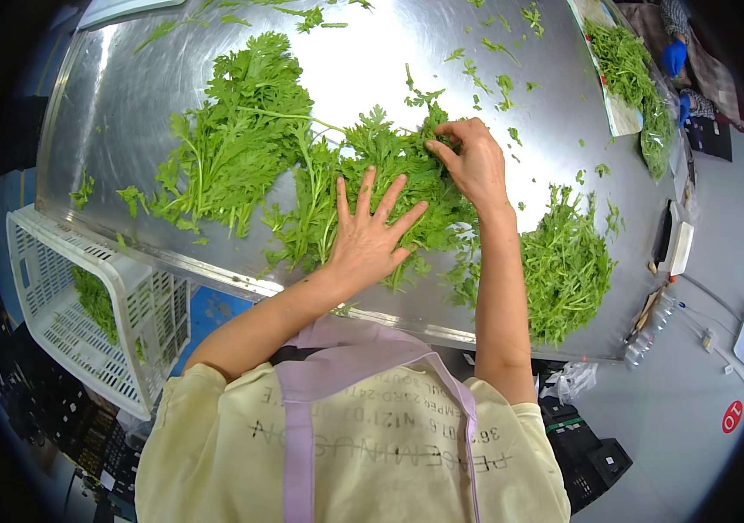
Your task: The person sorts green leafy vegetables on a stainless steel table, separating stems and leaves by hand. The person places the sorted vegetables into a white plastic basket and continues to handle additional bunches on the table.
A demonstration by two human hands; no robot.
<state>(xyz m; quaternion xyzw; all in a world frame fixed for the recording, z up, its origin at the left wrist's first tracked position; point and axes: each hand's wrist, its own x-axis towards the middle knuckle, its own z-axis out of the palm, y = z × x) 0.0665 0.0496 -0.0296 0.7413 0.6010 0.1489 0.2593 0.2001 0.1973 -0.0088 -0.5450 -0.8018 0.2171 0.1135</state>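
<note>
My left hand [372, 225] lies palm down with its fingers spread on a loose pile of leafy chrysanthemum greens [378, 147] in the middle of the steel table [110, 157]. At the pile's right edge, my right hand [471, 157] pinches a leafy sprig [434, 124] between thumb and forefinger; the other fingers are curled and partly hidden. A larger bunch of greens [241, 144] lies to the left, its stems towards me. To the right of my right forearm is another heap of greens [568, 268].
Leaf scraps [506, 91] are scattered over the far side of the table. A white plastic crate [120, 261] with greens inside stands below the left edge. At the far right, bagged greens [658, 137] lie near another person's blue-gloved hand [674, 57].
</note>
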